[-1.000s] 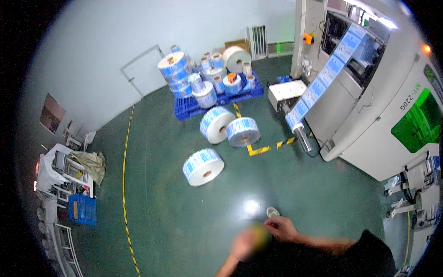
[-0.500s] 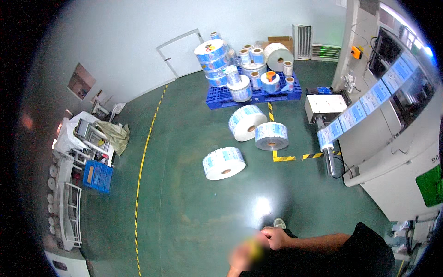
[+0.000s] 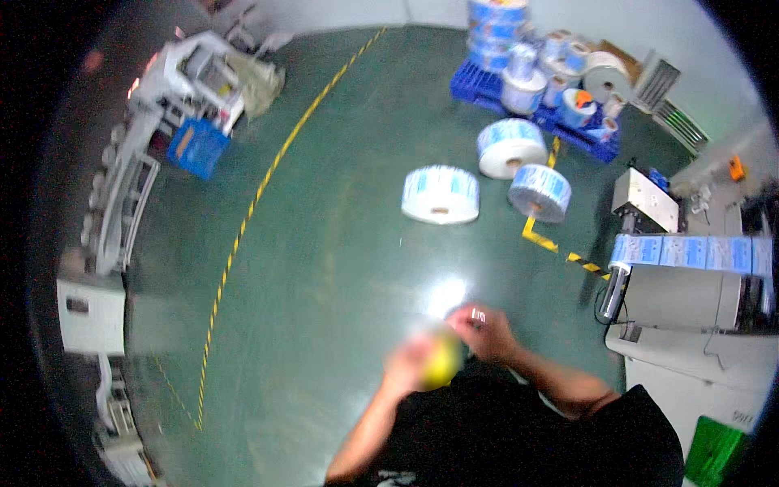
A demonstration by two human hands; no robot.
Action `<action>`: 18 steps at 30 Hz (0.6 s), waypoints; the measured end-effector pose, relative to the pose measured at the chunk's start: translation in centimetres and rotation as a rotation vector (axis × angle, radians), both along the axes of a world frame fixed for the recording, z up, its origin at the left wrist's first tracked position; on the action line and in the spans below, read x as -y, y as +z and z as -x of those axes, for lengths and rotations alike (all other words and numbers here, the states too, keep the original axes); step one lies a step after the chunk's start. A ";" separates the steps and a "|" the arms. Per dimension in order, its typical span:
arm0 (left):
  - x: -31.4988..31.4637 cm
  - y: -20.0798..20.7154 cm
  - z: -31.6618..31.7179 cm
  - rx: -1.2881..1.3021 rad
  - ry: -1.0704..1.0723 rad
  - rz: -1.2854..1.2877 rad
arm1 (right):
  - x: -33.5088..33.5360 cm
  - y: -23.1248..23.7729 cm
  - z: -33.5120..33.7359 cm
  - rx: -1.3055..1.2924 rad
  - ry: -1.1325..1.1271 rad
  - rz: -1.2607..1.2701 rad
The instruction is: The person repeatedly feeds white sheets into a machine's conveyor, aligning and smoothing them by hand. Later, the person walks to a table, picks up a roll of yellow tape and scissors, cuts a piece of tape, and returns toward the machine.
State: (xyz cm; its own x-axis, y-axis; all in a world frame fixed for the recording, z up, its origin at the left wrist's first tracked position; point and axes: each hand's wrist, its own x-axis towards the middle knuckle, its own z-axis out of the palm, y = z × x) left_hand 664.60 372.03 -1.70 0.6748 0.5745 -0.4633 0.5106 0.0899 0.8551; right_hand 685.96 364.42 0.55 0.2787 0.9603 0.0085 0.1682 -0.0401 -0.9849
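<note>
Close to my body, my left hand is closed round a yellow round thing; blur hides its exact kind. Just to the right of it is my right hand, its fingers drawn together. Something small and shiny shows at those fingers, too unclear to name. On the green floor ahead of my hands rest three large label rolls: a near white-sided roll, a second roll farther back and a greyer roll to the right.
A blue pallet at the back carries several stacked label rolls. On the right, a machine has a label web running over its roller. Yellow-black floor tape runs along the left, beside a blue crate and white equipment.
My view has tilted down and turned left, so the rolls and pallet sit higher and farther right. Both hands and forearms show more fully; the yellow thing stays in my left hand.
</note>
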 end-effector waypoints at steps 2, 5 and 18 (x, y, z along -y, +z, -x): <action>-2.4 0.7 -0.2 0.049 0.078 0.008 | -4.3 0.9 -1.0 0.344 0.064 -0.204; -6.5 3.2 -1.2 0.183 0.266 0.029 | -9.3 2.4 -0.8 0.229 0.019 -0.104; -35.1 7.7 2.6 0.107 0.211 -0.100 | -37.1 5.6 5.0 0.329 0.005 -0.083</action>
State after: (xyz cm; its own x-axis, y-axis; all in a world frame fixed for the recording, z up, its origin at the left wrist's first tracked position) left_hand 661.99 407.12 6.04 0.5769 0.7475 -0.3293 0.3955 0.0970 0.9133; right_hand 680.94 401.49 6.14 0.2431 0.9541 0.1751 0.4776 0.0394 -0.8777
